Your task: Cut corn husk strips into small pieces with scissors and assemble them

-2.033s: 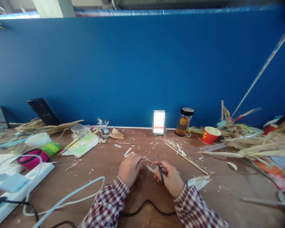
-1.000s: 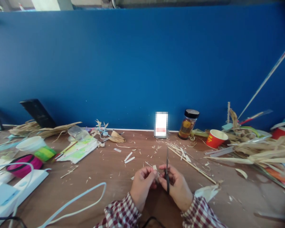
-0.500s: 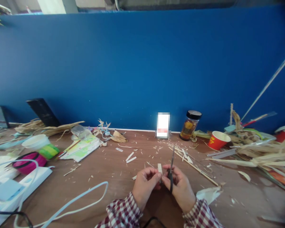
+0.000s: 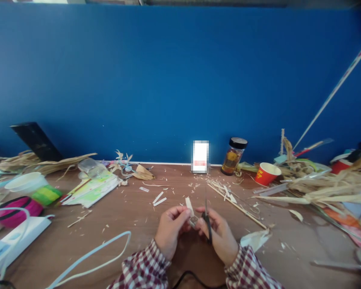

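My left hand (image 4: 171, 226) is closed, pinching a small pale straw strip (image 4: 189, 206) that sticks up between my hands. My right hand (image 4: 219, 233) is closed round small black scissors (image 4: 207, 220), whose blades point up and away, just right of the strip. Fingertips of both hands meet at a small folded piece low on the strip. Both wrists wear red-and-white checked sleeves. The hands hover over a brown wooden table (image 4: 132, 224) littered with straw clippings.
A pile of dried husks (image 4: 327, 188) and a red paper cup (image 4: 266, 173) lie right. A jar with a black lid (image 4: 233, 155) stands by the blue wall. Left are green-printed paper (image 4: 92, 188), a white bowl (image 4: 25, 181), a pink roll (image 4: 15, 206), a pale cable (image 4: 90, 255).
Both hands drew together and shifted slightly right, then back left. The strip turned from lying sideways to standing upright, and the scissors swung more upright beside it.
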A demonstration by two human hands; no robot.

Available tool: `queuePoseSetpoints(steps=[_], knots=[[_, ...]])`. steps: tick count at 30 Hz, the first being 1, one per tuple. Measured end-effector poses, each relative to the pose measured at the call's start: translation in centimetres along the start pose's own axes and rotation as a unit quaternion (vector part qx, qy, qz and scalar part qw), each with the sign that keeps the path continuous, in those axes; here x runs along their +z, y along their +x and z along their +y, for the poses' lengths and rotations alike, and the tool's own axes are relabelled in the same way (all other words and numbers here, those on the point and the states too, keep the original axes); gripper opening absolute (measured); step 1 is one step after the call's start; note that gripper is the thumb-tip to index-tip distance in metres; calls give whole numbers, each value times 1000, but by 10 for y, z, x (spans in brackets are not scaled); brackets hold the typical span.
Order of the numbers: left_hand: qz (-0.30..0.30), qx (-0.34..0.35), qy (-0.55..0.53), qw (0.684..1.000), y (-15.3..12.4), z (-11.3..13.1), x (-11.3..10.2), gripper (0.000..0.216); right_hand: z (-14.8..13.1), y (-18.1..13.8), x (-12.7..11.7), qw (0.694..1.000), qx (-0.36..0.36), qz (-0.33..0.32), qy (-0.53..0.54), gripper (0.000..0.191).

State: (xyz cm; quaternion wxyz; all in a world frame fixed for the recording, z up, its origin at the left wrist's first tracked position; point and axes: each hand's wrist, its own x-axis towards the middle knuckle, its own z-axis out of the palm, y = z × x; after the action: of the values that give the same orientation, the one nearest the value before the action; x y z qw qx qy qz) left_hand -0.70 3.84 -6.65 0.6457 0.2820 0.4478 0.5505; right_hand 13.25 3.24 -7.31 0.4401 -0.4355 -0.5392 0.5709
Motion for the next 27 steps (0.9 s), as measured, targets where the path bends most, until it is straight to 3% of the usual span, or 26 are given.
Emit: queuePoseSetpoints(steps=[4, 10, 27], knots=[[28, -19, -57, 998, 4, 11, -5, 25, 5, -2, 1, 996, 13, -85, 9, 45], [14, -5, -61, 998, 4, 19, -9, 21, 11, -2, -3, 986, 19, -164, -11, 47], [32, -8, -28, 999, 3, 15, -4, 26, 12, -5, -2, 983, 32, -178, -13, 49]])
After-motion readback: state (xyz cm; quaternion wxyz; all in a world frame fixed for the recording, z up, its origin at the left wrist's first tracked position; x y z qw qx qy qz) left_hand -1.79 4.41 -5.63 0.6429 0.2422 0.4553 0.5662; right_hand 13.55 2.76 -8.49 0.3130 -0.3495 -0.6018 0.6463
